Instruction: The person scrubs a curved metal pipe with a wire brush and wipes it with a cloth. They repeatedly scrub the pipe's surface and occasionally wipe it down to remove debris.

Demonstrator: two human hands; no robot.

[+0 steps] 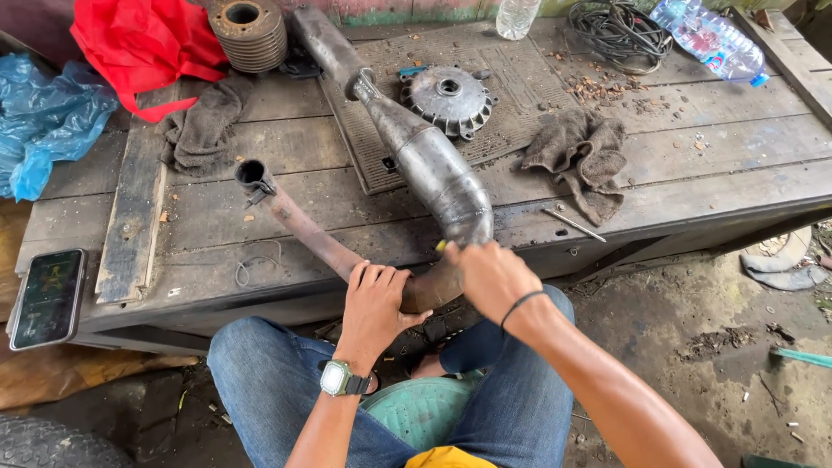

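Best done with the pipe [347,256] braced firm against the table [693,165] edge, rusty bend kept from rolling, strokes short and along the curve. Left hand [374,299] wrapped over the bend, fingers spread on top, thumb underneath, clamped on the pipe. Right hand [490,273] closed at the fat end of the pipe's grey chamber [433,165], a yellow bit [440,246] peeking out at the knuckles; what that is, cannot tell. Hands close together, not touching. Pipe itself lying aslant across the table, open mouth [252,172] left of the chamber, bend hanging over the near edge above the knees. Right of the chamber: a rag [581,156] and a thin rod [574,224]. Behind it: a round finned cover [449,98]. Far left of it, on the table's corner: a phone [48,297].
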